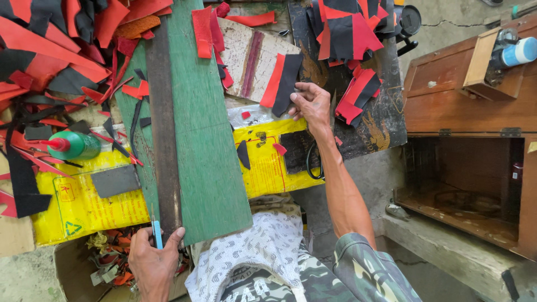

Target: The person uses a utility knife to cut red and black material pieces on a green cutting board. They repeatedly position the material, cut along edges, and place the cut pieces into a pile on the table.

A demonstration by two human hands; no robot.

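Holding: our left hand grips a thin blue-handled knife at the near end of the green board, fingers closed around it.
Pinching: our right hand nips the black strip beside a red strip, both lying on the pale slab past the board.
Board: it lies lengthwise on the table, a dark metal bar along it.
Around: red and black scraps heaped left; a green glue bottle on the yellow sheet.
Under the wrist: perhaps scissors, partly hidden.
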